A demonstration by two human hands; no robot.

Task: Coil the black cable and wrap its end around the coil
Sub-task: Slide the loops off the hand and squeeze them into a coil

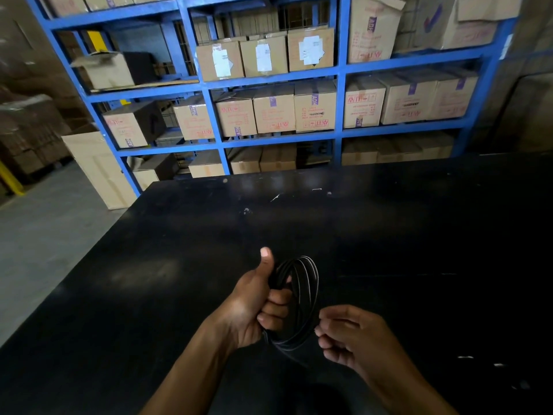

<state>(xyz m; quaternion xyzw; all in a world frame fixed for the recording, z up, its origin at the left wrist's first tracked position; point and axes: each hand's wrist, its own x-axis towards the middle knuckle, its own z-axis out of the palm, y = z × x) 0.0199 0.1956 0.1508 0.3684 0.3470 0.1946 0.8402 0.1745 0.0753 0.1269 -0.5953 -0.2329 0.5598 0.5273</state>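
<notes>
Our left hand (254, 304) clenches the coiled black cable (302, 298) above the table (149, 265). Our right hand (353, 339), at 3 o'clock of the coil, curls loosely; whether it pinches cable, we cannot tell. At 12 o'clock, shelves (269, 77) hold closed cartons (273, 109).

left hand (254, 307) gripping cable coil (299, 301), right hand (350, 339) perhaps pinching

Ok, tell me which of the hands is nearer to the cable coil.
Left. The left hand is closed around the near-left side of the black cable coil, thumb up. The right hand sits just beside the coil's right edge, fingers curled; contact is unclear.
</notes>
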